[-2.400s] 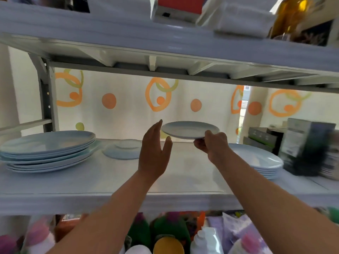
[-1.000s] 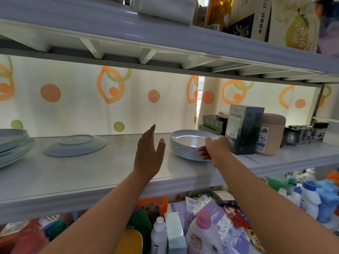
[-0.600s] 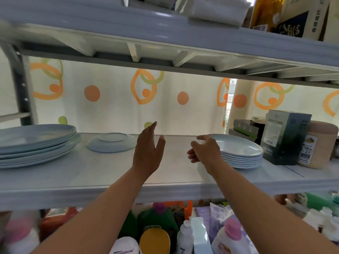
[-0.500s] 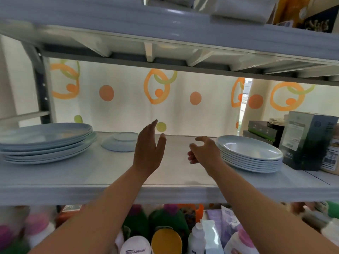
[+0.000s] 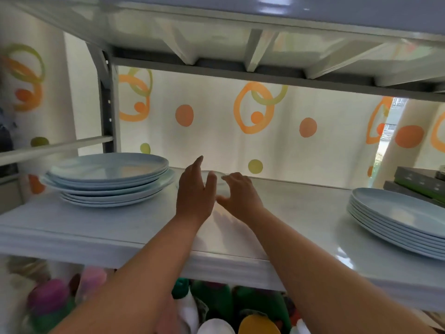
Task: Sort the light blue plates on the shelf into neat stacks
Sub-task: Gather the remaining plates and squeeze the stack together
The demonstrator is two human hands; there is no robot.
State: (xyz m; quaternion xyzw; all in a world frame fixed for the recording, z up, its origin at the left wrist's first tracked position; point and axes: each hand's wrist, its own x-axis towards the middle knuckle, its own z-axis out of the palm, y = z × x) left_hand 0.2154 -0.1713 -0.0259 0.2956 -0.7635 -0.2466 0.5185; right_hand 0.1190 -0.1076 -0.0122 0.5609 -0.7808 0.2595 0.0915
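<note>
White shelf (image 5: 96, 227) fills the view now, with the dotted orange-and-green curtain (image 5: 216, 131) glowing behind it, and the camera has swung back to the left since half a second ago. Both hands have closed in together near the back edge of the shelf, about midway along it. Left hand (image 5: 195, 189) stands upright, fingers straight and thumb out, its grip spread apart, covering most of the small upturned plate (image 5: 220, 175) that lay in plain sight a moment ago; only a pale sliver of it shows between the two hands now. Right hand (image 5: 240, 194), which was hanging open in the air by the right-hand stack, has come across and down, fingers curled over the plate's near right edge, touching it by the look of things, though whether that grip is actually clamped on the rim cannot be told with the blur. Over by the left end of the shelf sits the stack of large plates (image 5: 108, 179), rims a little uneven, its edge just beside the left hand. Well apart, toward the right end, the stack of smaller plates (image 5: 397, 218) sits tidy, no hand near it any more. Behind it, dark flat boxes (image 5: 416, 182) rest at the back right corner.
</note>
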